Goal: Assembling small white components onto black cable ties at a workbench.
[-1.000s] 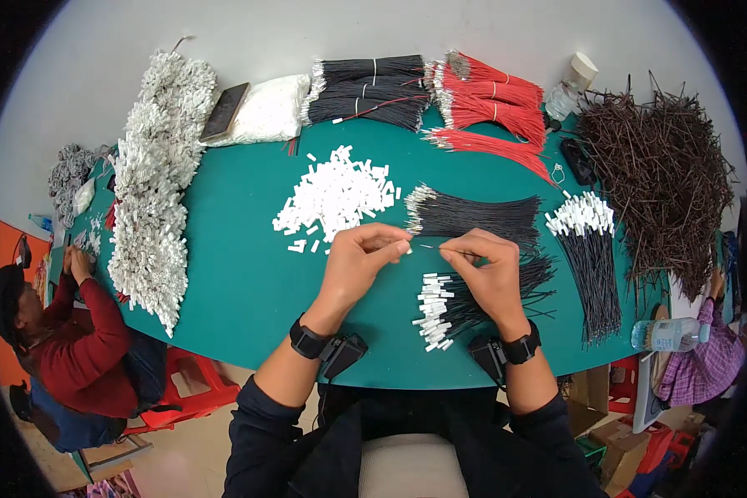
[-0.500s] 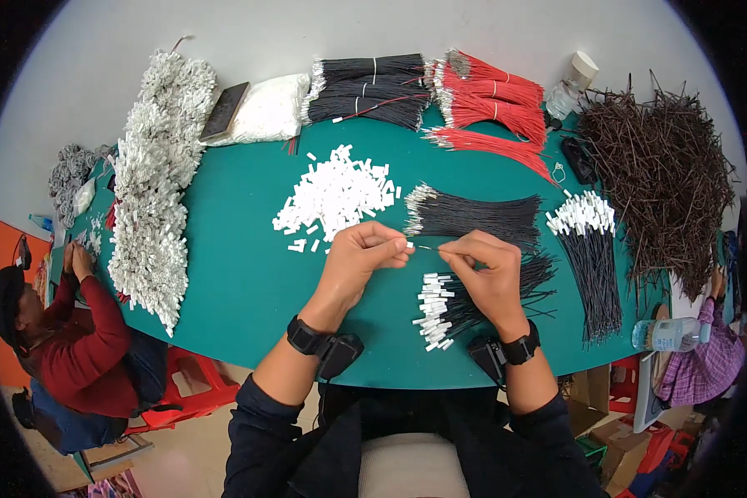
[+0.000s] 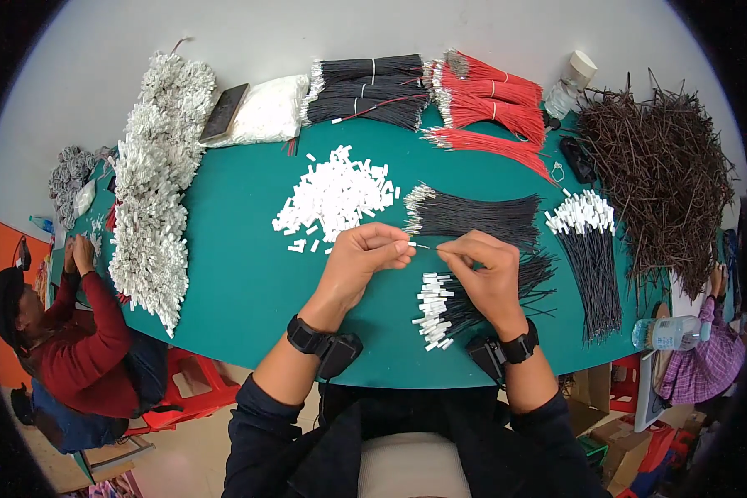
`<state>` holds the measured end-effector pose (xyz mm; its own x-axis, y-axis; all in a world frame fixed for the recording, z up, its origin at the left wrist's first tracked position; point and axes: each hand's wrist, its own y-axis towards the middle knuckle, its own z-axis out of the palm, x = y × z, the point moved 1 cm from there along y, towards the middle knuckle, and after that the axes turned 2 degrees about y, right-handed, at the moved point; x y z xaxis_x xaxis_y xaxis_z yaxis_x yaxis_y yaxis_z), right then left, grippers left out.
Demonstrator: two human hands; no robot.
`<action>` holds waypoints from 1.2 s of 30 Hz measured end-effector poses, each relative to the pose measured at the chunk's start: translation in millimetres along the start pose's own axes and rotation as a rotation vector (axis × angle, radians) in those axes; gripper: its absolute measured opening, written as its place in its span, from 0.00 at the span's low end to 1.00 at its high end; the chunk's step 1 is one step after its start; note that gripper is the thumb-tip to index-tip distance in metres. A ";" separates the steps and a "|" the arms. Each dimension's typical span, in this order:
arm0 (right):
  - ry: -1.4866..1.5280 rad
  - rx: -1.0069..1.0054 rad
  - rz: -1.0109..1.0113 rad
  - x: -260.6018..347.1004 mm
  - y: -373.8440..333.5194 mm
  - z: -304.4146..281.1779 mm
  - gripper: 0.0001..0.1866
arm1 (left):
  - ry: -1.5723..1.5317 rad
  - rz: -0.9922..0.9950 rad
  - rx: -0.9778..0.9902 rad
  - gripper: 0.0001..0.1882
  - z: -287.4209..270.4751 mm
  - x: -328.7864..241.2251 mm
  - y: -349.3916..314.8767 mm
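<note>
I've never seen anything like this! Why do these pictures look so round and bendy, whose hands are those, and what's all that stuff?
There's no robot here: you see a person's own left hand and right hand. The camera is worn on that person's head, looking down. Its wide fisheye lens makes straight edges bend.

On the green table is a pile of small white connector housings. Farther back are bundled black wires and red wires. Toward the right are black wires with white ends.

The left hand pinches one white housing. The right hand pinches a thin wire, its metal tip pointing at that housing. It's too small to tell whether the tip is inside.
</note>
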<state>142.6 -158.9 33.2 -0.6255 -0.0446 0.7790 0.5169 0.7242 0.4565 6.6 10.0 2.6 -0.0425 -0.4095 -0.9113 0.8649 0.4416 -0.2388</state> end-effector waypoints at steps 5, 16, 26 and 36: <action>0.010 -0.012 0.023 1.5 0.2 0.0 0.07 | 0.013 0.042 -0.020 0.08 0.3 1.0 0.6; 0.019 -0.001 0.020 0.9 -0.1 0.5 0.07 | 0.083 0.069 -0.020 0.09 1.6 -0.8 -0.6; 0.030 0.009 0.021 0.2 -0.8 2.1 0.07 | 0.113 0.067 0.013 0.08 2.8 -1.4 -1.0; 0.068 0.043 0.073 -2.5 -2.1 3.0 0.06 | 0.078 0.041 0.019 0.08 3.1 3.2 -0.2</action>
<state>141.4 -158.2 29.0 -0.5448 -0.0360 0.8378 0.5331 0.7563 0.3792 7.9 6.2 0.7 -0.0448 -0.3279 -0.9436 0.8762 0.4409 -0.1949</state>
